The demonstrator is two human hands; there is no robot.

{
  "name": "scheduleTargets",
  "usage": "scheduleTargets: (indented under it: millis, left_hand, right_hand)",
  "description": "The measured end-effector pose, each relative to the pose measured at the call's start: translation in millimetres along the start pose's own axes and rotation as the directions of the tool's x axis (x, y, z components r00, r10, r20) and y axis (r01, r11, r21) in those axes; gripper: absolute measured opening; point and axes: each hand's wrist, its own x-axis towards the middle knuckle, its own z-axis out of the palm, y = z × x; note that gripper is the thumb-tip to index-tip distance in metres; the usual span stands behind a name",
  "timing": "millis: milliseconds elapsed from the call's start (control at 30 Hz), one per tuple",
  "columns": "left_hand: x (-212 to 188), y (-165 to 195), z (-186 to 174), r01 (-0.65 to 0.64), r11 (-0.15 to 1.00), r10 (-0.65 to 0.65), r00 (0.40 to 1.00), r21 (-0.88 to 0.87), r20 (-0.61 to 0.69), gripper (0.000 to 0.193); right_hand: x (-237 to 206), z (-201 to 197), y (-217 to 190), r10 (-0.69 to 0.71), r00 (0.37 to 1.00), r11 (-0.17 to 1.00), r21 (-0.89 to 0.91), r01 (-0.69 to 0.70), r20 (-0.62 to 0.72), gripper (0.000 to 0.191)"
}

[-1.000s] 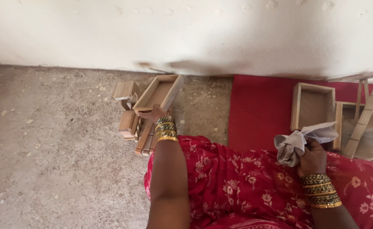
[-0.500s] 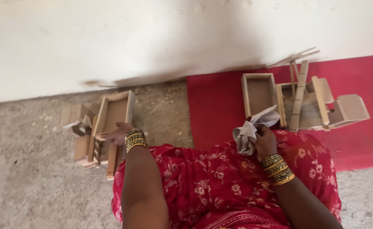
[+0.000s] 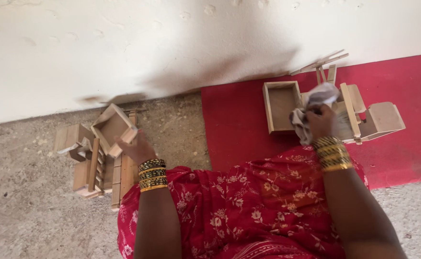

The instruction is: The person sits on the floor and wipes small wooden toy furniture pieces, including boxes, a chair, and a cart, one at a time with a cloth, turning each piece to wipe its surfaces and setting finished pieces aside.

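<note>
My left hand (image 3: 134,147) grips the near corner of a small open wooden box (image 3: 112,128), lifted and tilted above a pile of wooden pieces (image 3: 98,168) on the concrete floor. My right hand (image 3: 319,122) holds a crumpled grey-white cloth (image 3: 311,105) over a second cluster of wooden parts on the red mat (image 3: 234,129). Directly left of that hand lies another open wooden box (image 3: 280,105). Both wrists wear gold and dark bangles. My lap is covered by red floral fabric (image 3: 248,211).
A white wall (image 3: 172,43) runs across the top, close behind both piles. Wooden frames and a slatted piece (image 3: 378,120) lie right of my right hand. Thin sticks (image 3: 320,62) lean at the wall. Rough concrete (image 3: 23,211) spreads to the left.
My left hand has lifted and tilted the wooden box from the left pile. My right hand with the cloth has moved up toward the wooden parts on the mat. The view has shifted right.
</note>
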Motion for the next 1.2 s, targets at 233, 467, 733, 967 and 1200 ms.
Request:
scheduleTargets:
  millis: [233, 467, 733, 967, 1200]
  left_hand:
    - [-32, -26, 31, 0.022, 0.954, -0.059, 0.991, 0.300, 0.116, 0.085]
    - [-64, -52, 49, 0.002, 0.975, -0.086, 0.925, 0.223, 0.371, 0.085]
    - [-82, -78, 70, 0.172, 0.935, -0.322, 0.779, 0.312, 0.537, 0.079]
    - [-144, -68, 82, 0.620, 0.777, -0.416, 0.379, 0.107, 0.826, 0.072]
    - [-141, -19, 64, 0.892, 0.428, -0.552, 0.383, -0.142, 0.741, 0.080]
  right_hand:
    - [9, 77, 19, -0.120, 0.923, 0.676, -0.651, 0.345, 0.365, 0.024]
    - [8, 106, 23, 0.211, 0.951, 0.552, -0.831, 0.075, 0.226, 0.044]
    - [5, 74, 11, 0.140, 0.976, 0.989, -0.075, -0.129, 0.167, 0.033]
    - [-24, 74, 34, 0.147, 0.863, 0.619, 0.636, -0.461, 0.483, 0.032]
    - [-51, 114, 62, -0.073, 0.792, 0.783, 0.527, -0.331, 0.607, 0.032]
